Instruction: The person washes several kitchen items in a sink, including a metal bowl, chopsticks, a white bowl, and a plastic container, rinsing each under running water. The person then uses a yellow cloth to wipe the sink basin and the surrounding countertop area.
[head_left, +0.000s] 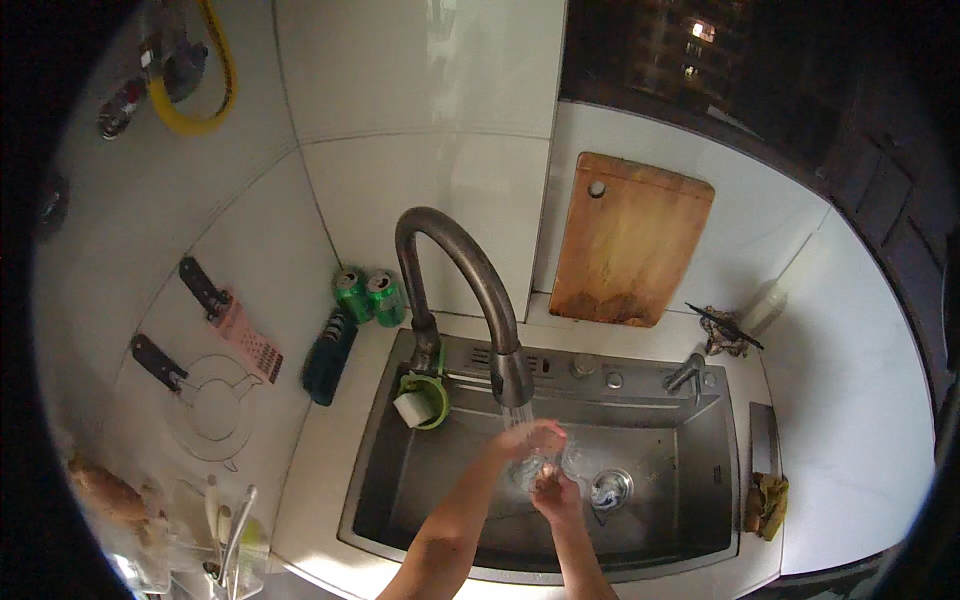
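My left hand (531, 438) is under the water stream (517, 415) that falls from the pull-out head of a metal faucet (512, 375). Its fingers point right and look blurred; the palm side is hidden. Just below it, my right hand (556, 496) has its fingers curled up towards the left one. Splashing water covers the gap between them, and I cannot make out whether anything is held. Both hands are over the basin of a stainless steel sink (442, 487). The drain strainer (612, 490) lies right of my right hand.
A green strainer cup (435, 397) with a white block hangs at the faucet's base. Two green cans (385, 298) stand behind, beside a dark holder (330, 358). A wooden cutting board (634, 240) leans on the wall. A cleaver (763, 442) and a cloth (771, 506) lie right.
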